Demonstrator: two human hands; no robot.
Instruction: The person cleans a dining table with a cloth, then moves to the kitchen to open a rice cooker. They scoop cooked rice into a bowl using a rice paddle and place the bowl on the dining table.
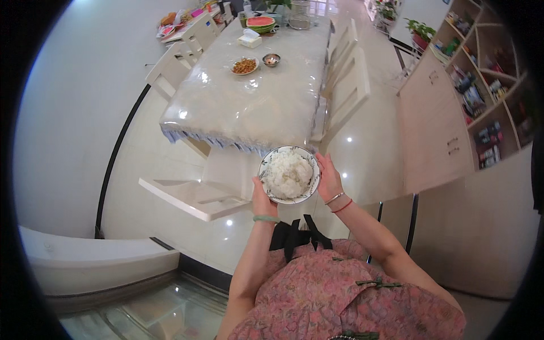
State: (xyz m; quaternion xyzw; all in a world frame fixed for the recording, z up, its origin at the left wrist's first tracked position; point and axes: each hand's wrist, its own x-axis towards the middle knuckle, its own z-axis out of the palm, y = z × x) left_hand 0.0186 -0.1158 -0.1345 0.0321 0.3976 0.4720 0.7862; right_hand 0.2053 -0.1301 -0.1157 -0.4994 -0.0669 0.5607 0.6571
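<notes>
Between my two hands is a white bowl (264, 190) with a leafy pattern on its rim, heaped with white rice (289, 173). My left hand (263, 198) grips the bowl's lower left side, and a pale green bangle circles that wrist. Around the right side curls my right hand (328, 178), with a silver bracelet and a red cord at the wrist. The fingers of both hands are partly hidden beneath the bowl. It is held level in front of my body, near the close end of the dining table (226, 113).
On the covered table are a plate of brown food (245, 66), a metal bowl (271, 60), a tissue box (249, 38) and cut watermelon (260, 22). White chairs (195, 198) stand at its near end and sides. Right of it is a shelved cabinet (436, 130).
</notes>
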